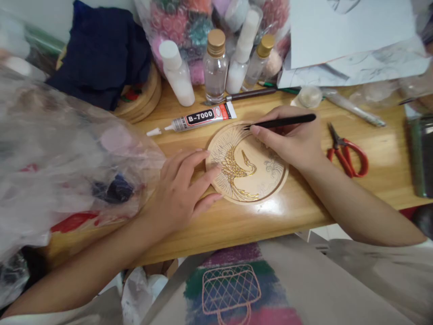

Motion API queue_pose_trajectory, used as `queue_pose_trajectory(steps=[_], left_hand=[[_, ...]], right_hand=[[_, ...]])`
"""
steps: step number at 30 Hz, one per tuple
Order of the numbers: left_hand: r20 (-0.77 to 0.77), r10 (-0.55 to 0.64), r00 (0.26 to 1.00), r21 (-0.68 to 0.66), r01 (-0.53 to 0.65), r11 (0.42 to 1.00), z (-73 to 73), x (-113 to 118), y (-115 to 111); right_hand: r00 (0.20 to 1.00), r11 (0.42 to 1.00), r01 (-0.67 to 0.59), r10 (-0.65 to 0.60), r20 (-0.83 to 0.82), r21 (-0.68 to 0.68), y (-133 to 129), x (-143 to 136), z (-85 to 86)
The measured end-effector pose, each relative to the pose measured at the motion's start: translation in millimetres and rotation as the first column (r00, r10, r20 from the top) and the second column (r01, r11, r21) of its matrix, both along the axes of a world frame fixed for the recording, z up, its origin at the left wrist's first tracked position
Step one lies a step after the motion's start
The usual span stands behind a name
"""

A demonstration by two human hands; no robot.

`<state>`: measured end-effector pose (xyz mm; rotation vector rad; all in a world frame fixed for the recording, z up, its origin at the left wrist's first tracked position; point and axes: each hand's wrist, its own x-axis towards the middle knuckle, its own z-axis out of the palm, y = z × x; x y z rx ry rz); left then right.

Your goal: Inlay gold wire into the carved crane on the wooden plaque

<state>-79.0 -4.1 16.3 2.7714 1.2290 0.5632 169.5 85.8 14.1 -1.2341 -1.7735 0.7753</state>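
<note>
My right hand (294, 140) grips black tweezers (284, 121), its grip closed on them, tips at the upper part of a round wooden plaque (267, 183) bearing a golden crane (238, 169); my left hand (182, 185) steadies the plaque's left edge, fingers slightly spread, its grip apart; the plaque lies flat on the wooden surface (297, 203), below a B-7000 glue tube (203, 117) and left of red-handled pliers (348, 153); bottles (216, 72) stand behind the tube.
</note>
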Motion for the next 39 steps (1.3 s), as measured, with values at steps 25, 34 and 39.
queue_pose_trajectory(steps=[25,34,39], left_hand=[[-0.274,-0.068,0.959,0.230,0.134,0.964,11.5,11.6,-4.0],[-0.294,-0.086,0.952,0.223,0.155,0.962,10.4,12.9,-5.1],[-0.279,-0.105,0.955,0.177,0.158,0.972,10.8,12.9,-5.7]], right_hand=[[0.999,1.000,0.004,-0.002,0.051,-0.030,-1.3,0.4,1.2],[0.998,0.997,0.009,-0.004,0.068,-0.075,-2.3,1.6,-0.9],[0.998,0.999,0.015,-0.012,0.058,-0.038,-3.1,0.0,0.0]])
